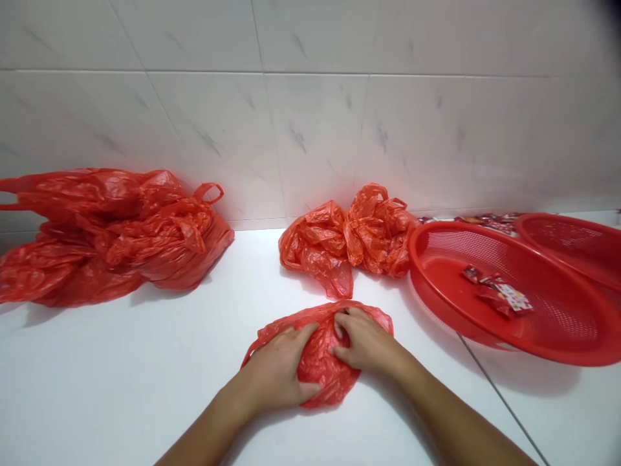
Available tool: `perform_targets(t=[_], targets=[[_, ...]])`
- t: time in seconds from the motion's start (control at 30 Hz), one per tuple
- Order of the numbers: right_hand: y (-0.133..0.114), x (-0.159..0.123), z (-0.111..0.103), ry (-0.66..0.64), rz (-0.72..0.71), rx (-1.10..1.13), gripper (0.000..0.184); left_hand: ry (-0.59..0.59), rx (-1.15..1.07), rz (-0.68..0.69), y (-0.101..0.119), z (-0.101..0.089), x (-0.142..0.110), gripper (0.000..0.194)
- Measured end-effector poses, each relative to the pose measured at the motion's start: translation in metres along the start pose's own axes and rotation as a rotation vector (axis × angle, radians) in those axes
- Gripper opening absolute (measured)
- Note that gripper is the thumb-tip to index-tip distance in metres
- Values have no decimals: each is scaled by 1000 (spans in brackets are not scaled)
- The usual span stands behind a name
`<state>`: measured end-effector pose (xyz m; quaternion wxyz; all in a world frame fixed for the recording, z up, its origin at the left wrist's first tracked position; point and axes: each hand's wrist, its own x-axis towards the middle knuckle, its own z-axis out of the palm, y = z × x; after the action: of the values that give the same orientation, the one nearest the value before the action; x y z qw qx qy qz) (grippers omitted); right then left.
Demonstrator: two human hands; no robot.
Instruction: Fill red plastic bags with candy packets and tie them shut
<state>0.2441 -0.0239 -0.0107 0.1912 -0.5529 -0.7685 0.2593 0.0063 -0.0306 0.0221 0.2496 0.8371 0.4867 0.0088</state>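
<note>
A crumpled red plastic bag [323,362] lies on the white counter [145,382] in front of me. My left hand [279,374] rests on its left side, fingers curled into the plastic and thumb under the lower edge. My right hand [365,343] presses on its right side, fingers bent and gripping the plastic. Both hands hold the same bag.
A pile of flat red bags [107,236] lies at the left by the tiled wall. Two tied-up red bags [347,239] sit at the back centre. A red mesh basket [557,323] with several small wrapped packets [499,294] stands at the right, a second red basket [572,243] behind it.
</note>
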Motion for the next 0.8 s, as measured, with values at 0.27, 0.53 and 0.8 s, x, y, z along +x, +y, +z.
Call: perform_targets(t=[0.27, 0.53, 0.8], targets=[[10, -9, -28, -262, 43, 120, 59, 130, -197, 89, -13, -14, 9, 37], [21, 4, -36, -300, -27, 102, 109, 550, -9, 476, -21, -1, 20, 28], [27, 9, -35, -302, -103, 81, 115, 140, 175, 179, -38, 16, 34, 96]])
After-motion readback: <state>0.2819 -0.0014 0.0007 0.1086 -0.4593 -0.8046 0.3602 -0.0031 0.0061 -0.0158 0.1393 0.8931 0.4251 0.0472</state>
